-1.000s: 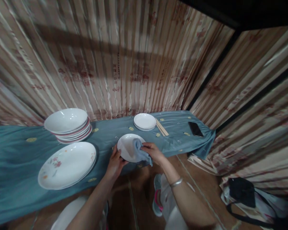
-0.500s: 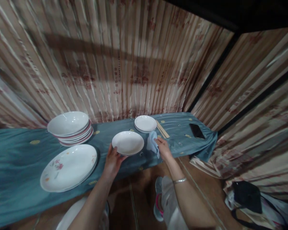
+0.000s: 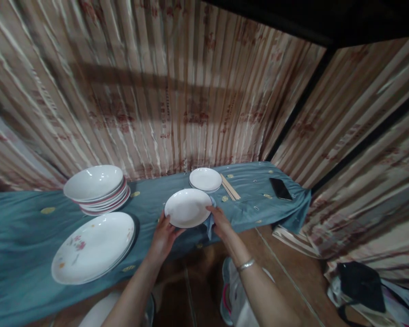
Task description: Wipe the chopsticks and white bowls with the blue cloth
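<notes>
A small white plate [image 3: 188, 208] with a dark rim is held over the cloth-covered table, tilted a little towards me. My left hand [image 3: 163, 236] grips its left edge, thumb on top and fingers underneath. At the right edge, my right hand [image 3: 220, 221] is closed on the plate together with a light blue cloth [image 3: 210, 225], which hangs below and behind the rim. Just behind the held plate lies a short stack of small white plates [image 3: 205, 179]. Wooden chopsticks [image 3: 229, 187] rest to the right of that stack.
On the left stand stacked white bowls [image 3: 94, 181] and, nearer me, large oval floral plates [image 3: 93, 247]. A black phone [image 3: 280, 188] lies at the right end of the teal tablecloth [image 3: 150, 193]. A black bag [image 3: 361, 286] is on the floor at right.
My right hand has brought the blue cloth left against the plate and now grips its right edge. The plate has shifted slightly right, still in my left hand.
</notes>
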`<state>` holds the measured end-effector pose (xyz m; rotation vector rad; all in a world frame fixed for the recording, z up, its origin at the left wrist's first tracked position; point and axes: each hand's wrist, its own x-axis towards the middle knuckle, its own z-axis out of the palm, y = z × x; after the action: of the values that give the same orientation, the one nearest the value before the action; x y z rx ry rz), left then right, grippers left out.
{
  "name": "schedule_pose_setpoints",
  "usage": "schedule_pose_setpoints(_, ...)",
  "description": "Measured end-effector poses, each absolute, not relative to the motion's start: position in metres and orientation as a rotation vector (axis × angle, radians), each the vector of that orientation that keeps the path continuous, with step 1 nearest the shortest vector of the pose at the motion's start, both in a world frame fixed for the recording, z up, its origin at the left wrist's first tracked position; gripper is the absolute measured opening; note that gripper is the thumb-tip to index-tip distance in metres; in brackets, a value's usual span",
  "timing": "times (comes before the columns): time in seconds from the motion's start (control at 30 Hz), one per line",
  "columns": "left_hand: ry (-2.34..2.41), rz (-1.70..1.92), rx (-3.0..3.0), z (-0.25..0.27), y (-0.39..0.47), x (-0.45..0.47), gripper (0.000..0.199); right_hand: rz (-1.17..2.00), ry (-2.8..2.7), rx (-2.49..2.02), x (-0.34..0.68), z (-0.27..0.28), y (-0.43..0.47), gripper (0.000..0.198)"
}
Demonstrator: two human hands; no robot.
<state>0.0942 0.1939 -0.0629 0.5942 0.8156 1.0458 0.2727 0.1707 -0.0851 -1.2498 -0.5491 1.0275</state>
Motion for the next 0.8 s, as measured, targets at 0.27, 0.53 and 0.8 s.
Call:
schedule_pose_setpoints(0.27, 0.899, 1.228, 1.503, -0.061, 0.182, 0.102, 0.046, 0.926, -0.48, -1.302, 0.281, -0.07, 0.171, 0.023)
schedule_pose_setpoints(0.53, 0.749, 1.036, 1.647, -0.072, 0.175, 0.121, 0.021, 0.86, -0.531, -1.274, 0.271, -0.069, 0.171, 0.027)
schedule_pose_setpoints(0.8, 0.803, 1.069, 1.43, -0.061, 0.173, 0.125, 0.018, 0.769, -0.756, -1.31, 0.264, -0.063, 0.17, 0.037)
